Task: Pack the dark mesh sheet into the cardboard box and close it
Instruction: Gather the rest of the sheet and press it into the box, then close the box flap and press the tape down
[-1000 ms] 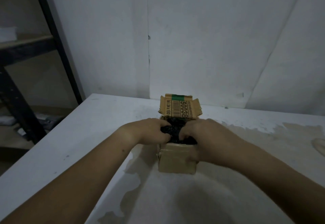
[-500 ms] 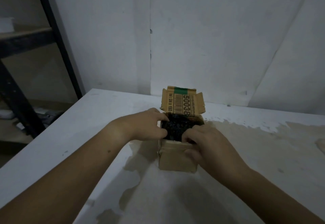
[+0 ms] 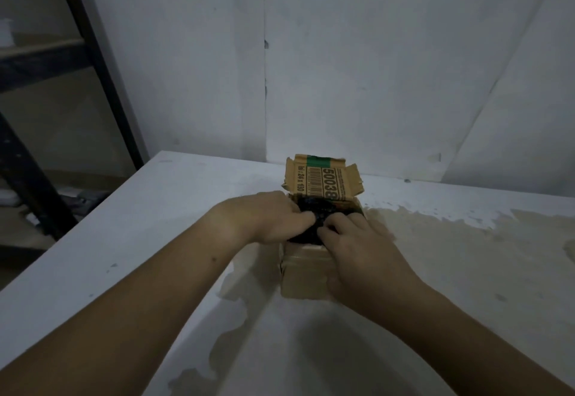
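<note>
White table [image 3: 130, 240], stained and peeling in patches, fills the near ground, with both bare forearms reaching forward across it. They meet at the box [image 3: 303, 280], a small brown carton standing on the table straight ahead, its plain near wall facing the person.

The left hand [image 3: 267, 221] comes in from the left edge of the box mouth. Its fingers are bent, with the tips and thumb pinched into the mesh [image 3: 314, 210]. The right hand [image 3: 357, 248] lies over the near-right corner, its fingers likewise curled with their tips dug into the same dark wad. The mesh sits in the box mouth, bunched between and beneath the two sets of fingertips. It bulges slightly above the rim, so the stuffing looks almost done but not quite.

Just behind the mesh the printed flap [image 3: 323, 182] stands upright on the far edge, green stripe at its top. Its hinge runs left to right, so closing would mean tipping it toward the person, over the mesh. The left hand's knuckles sit just beside the flap's lower left corner, so that hand seems the nearer one for the fold. The mesh probably has to sink below the rim first.

Beyond is a pale wall [image 3: 373, 69], and a dark rack [image 3: 93, 53] stands off to the left.
</note>
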Demonstrator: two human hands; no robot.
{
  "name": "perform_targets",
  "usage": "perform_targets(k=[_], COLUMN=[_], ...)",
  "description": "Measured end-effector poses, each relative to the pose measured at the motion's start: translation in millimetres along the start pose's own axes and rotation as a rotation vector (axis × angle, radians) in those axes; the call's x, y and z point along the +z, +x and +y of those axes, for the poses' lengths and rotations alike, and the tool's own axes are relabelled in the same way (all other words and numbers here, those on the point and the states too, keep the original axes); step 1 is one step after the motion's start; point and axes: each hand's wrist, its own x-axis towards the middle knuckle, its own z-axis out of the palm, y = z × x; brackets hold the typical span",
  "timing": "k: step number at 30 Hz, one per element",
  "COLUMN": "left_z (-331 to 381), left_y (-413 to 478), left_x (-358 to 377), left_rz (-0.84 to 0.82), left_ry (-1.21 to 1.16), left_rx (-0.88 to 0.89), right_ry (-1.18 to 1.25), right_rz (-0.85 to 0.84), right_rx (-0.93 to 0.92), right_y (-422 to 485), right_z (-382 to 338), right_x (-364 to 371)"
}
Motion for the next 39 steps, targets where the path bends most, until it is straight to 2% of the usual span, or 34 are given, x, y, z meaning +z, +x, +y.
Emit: perform_targets(k=[5,8,10,12,17,21,24,26,28,30,31,32,34,35,37,39], left_z=[-2,5,6,6,5,4,-2,-10,-17,-22,-24,-25,-28,-28,-27,-27], left_y=[5,11,13,15,23,24,19,14,5,-3,-5,-6,-4,-2,3,7], left_x=[8,10,9,7,1,-4,4,14,22,30,36,42,56,61,64,63], left_rz=[0.055,0.044,0.003,-0.041,-0.173,-0.161,-0.059,0.088,0.258,0.359,0.374,0.376,0.353,0.336,0.331,0.355], left_ry=[0.067,0.125,0.149,0.180,0.119,0.112,0.025,-0.061,-0.208,-0.411,-0.496,-0.554,-0.630,-0.682,-0.799,-0.870], left_rx=[0.000,-0.010,-0.034,-0.057,-0.067,-0.040,0.008,0.078,0.166,0.208,0.202,0.184,0.143,0.120,0.072,0.070], right_ry=[0.080,0.250,0.152,0.064,0.008,-0.017,-0.002,0.118,0.371,0.631,0.775,0.926,1.183,1.265,1.357,1.335], right_rz=[-0.045,0.053,0.067,0.006,-0.039,-0.032,-0.056,0.006,0.209,0.404,0.438,0.421,0.283,0.216,0.188,0.261], right_rx=[-0.087,-0.054,0.027,0.079,0.113,0.117,0.125,0.115,0.125,0.216,0.300,0.403,0.602,0.647,0.625,0.544], right_y=[-14,-23,-25,-23,-9,1,-1,-4,-4,3,8,16,31,37,43,45], right_z=[15,25,31,33,27,28,29,29,33,44,51,59,74,78,80,81], right_x=[-2,-10,-12,-9,-1,1,3,2,0,0,2,4,9,11,14,15])
